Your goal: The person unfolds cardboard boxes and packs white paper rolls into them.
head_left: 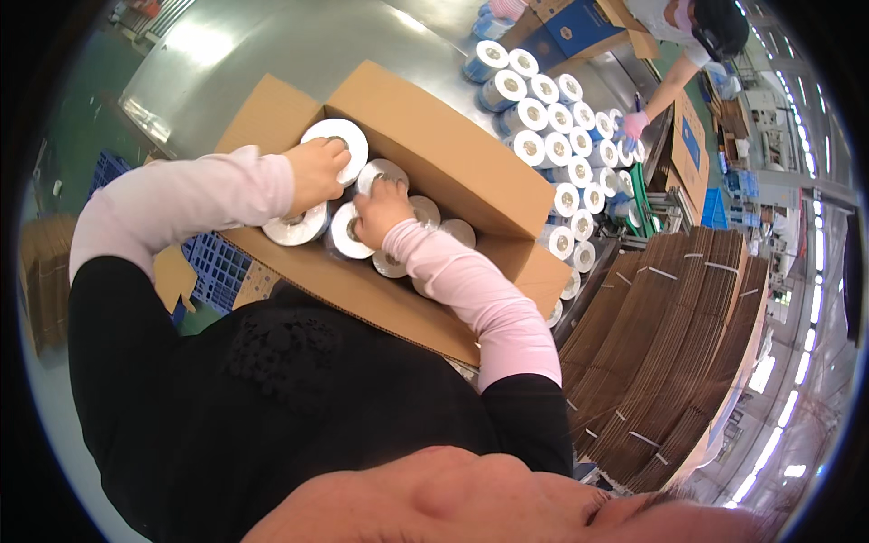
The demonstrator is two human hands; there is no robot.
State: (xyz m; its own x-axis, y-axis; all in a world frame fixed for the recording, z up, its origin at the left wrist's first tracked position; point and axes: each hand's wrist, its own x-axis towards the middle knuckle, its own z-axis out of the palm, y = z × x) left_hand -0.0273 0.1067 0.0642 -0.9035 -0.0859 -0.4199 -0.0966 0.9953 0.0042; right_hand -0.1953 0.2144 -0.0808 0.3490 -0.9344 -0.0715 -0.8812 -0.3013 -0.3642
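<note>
An open cardboard box stands in front of me with several white rolls inside, set on end with their cores facing up. My left hand grips a white roll at the box's left end, fingertips at its core. This roll sits higher than its neighbours. Close beside it, my right hand has its fingers hooked at the core of a second roll. A third roll touches the thumb side of that hand. Lower rolls farther right lie partly behind my right forearm.
A metal table extends behind the box. Many standing rolls crowd its right side. There, a co-worker's pink-gloved hand reaches among them, near another carton. Flattened cardboard stacks rise at my right; a blue pallet lies at left.
</note>
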